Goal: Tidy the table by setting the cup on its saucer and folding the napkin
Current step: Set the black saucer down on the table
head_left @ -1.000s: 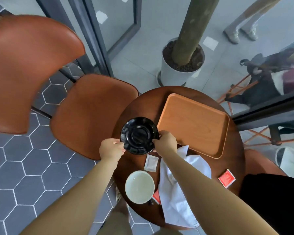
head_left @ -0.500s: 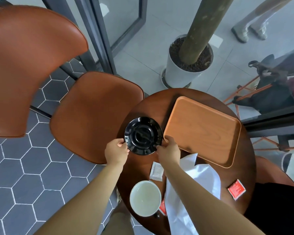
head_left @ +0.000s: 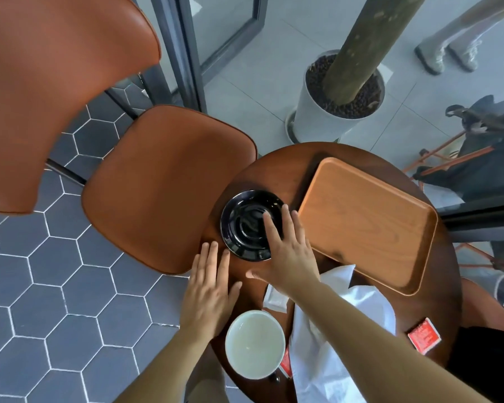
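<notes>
A black saucer (head_left: 245, 225) lies on the round wooden table (head_left: 274, 167), left of a wooden tray. My right hand (head_left: 288, 251) is spread flat, its fingertips over the saucer's right side. My left hand (head_left: 210, 289) hovers flat with straight fingers at the table's left edge, just short of the saucer. A pale cup (head_left: 255, 344) stands near the front edge, below both hands. A crumpled white napkin (head_left: 332, 338) lies to the cup's right, partly under my right forearm.
A wooden tray (head_left: 367, 222) fills the table's right half. A white sachet (head_left: 274, 296) lies between saucer and cup; a red packet (head_left: 424, 335) sits at the right edge. Two brown chairs (head_left: 163, 187) stand left. A potted trunk (head_left: 341, 112) stands behind the table.
Both hands held the saucer's rim before; they have let go and now lie flat with straight fingers. The view has shifted so the table sits further right.
</notes>
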A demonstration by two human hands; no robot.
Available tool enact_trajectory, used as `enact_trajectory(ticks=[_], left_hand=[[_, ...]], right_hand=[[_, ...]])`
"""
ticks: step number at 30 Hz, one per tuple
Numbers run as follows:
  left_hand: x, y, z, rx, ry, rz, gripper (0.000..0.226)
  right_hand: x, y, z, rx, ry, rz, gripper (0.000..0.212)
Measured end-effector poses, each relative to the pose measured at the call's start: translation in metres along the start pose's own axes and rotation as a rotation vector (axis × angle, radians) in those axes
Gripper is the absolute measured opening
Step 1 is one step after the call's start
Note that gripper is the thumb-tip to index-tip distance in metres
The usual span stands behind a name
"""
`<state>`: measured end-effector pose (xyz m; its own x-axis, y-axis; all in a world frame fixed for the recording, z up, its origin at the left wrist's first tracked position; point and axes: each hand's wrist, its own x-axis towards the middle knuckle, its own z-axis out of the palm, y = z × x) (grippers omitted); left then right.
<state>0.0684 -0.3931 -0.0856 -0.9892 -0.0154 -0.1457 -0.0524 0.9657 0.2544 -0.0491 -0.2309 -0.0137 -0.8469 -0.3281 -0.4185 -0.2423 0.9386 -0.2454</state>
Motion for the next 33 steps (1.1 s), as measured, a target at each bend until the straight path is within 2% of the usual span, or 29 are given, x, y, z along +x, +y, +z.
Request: enact_trajectory(ticks=[13, 24, 33], left_hand=[[0.0, 0.004, -0.001, 0.137, -0.028, -0.004, 0.075], [0.001, 0.005, 0.001, 0.146, 0.024, 0.001, 0.074], [0.0, 0.003, 0.005, 0.145, 0.063, 0.014, 0.075]], right_hand=[[0.027, -0.014, -0.009, 0.03, 0.04, 0.083, 0.128], [0.045, -0.017, -0.008, 0.051, 0.099, 0.083, 0.128], [0.048, -0.016, -0.01, 0.048, 0.063, 0.082, 0.129]])
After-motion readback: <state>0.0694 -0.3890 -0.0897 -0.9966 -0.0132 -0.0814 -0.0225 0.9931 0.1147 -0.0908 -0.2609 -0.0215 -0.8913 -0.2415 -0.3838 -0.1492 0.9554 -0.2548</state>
